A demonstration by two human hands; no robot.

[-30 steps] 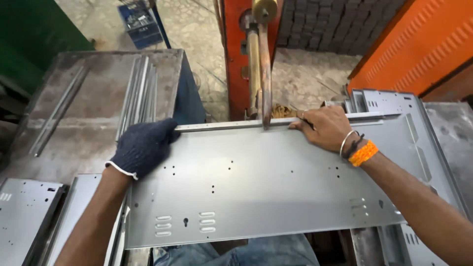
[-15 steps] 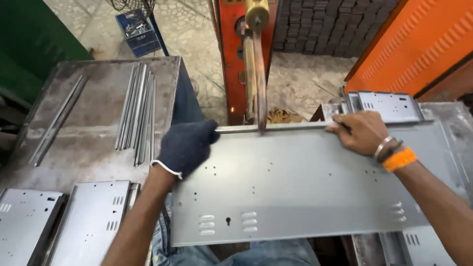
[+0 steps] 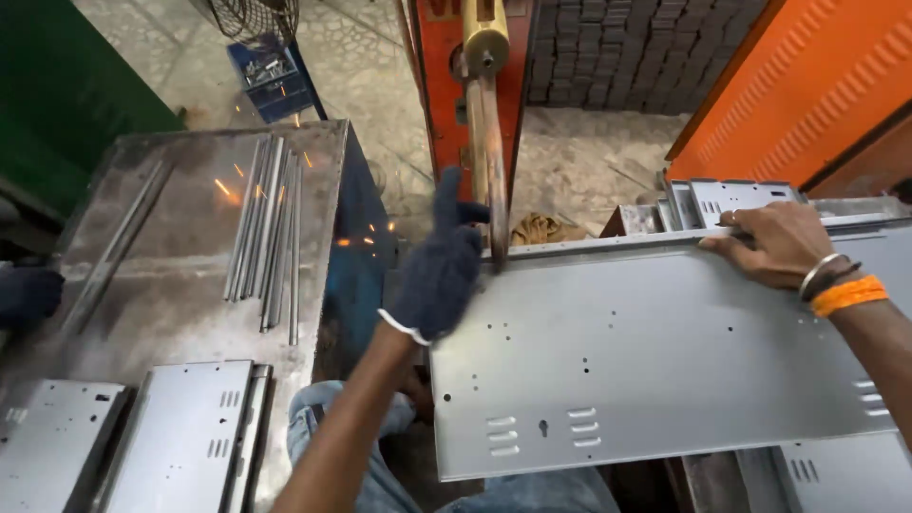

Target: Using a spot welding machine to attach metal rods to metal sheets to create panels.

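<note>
- The panel (image 3: 655, 361) sits further right than half a second ago; its left edge now lies right of the surface (image 3: 180, 285), over the person's knees.
- The left hand (image 3: 439, 266), in a dark glove, has let go of the panel's top edge. It is lifted just left of the welder arm (image 3: 489, 142), fingers (image 3: 448, 195) loosely spread, grasping nothing.
- The right hand (image 3: 774, 242) has stayed on the panel's far flange near its right end, fingers curled over that edge and grasping it. An orange band (image 3: 848, 294) sits on the wrist.
- Sparks (image 3: 228, 188) now fly over the surface and beside its blue side; none showed earlier.
- The panel's top edge meets the welder arm's tip, near the panel's left corner.
- Open room: a gap between the surface's right edge and the panel's left edge, filled only by the forearm and knees.
- Rods (image 3: 266, 228) lie along the surface; louvred plates (image 3: 190, 437) are stacked at its near end.
- More plates (image 3: 731, 195) stand behind the panel's far edge, close to the right hand.
- Another gloved hand (image 3: 27, 293) shows at the far left edge.
</note>
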